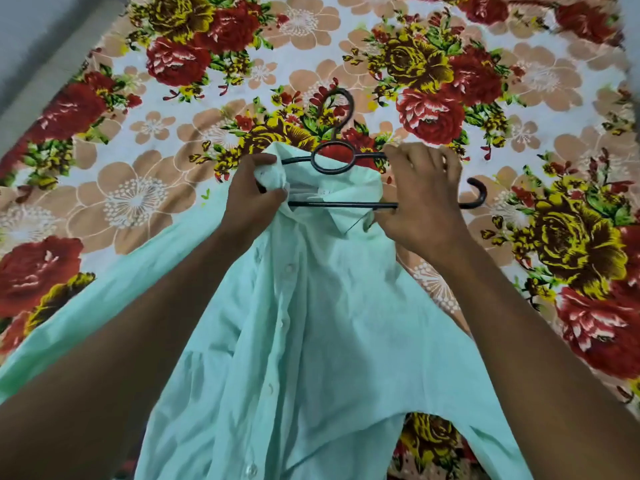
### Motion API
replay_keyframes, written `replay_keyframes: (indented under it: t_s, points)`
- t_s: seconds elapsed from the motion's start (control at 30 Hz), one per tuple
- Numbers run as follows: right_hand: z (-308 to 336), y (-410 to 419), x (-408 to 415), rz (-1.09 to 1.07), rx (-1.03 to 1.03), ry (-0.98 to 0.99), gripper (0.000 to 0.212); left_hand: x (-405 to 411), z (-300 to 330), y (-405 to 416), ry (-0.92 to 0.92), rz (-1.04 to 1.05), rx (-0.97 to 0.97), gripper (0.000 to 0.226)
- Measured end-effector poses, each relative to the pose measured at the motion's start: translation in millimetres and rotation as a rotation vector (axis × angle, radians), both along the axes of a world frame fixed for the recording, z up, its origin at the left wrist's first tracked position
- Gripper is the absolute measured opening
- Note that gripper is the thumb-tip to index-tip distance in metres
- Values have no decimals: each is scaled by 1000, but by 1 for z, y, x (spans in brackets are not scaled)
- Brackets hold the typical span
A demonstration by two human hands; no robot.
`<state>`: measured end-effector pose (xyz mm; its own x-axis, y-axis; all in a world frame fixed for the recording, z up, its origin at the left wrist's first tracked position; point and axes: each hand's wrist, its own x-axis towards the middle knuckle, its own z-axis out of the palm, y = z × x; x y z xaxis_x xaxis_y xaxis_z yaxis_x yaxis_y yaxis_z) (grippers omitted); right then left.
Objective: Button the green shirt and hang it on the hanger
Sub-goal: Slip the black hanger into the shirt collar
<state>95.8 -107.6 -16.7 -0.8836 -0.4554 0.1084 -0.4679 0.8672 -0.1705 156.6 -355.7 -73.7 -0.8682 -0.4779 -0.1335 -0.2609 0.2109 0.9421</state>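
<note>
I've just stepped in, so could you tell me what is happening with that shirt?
A person is fitting a black hanger into a green shirt lying on a floral bedsheet. The left hand bunches the collar fabric over one hanger end; the right hand grips the other side. The front appears buttoned, and the hanger's right end still sticks out.

A single view is given, taken from a wide-angle camera worn on the head. It is aimed forward and steeply down over both forearms, which enter from the bottom corners. The left hand [250, 199] and right hand [420, 199] are seen close, near the middle of the frame, with the green shirt [311, 323] below them. The flowered bed sheet [138, 161] fills the rest, and its edges are bent by the lens. No second view is supplied.
</note>
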Motion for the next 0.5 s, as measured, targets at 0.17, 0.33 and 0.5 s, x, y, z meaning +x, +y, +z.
replay_keyframes:
  t_s: [0.17,0.33,0.5]
  points:
    - [1,-38,-24,140,43,-96,95,-6,6,-5,18,-85,-38,50]
    - [-4,-62,-33,181,47,-178,95,-7,6,-19,82,-71,-41,55]
    - [-28,-76,-36,221,85,-383,92,-4,-5,-25,-151,-98,-288,58]
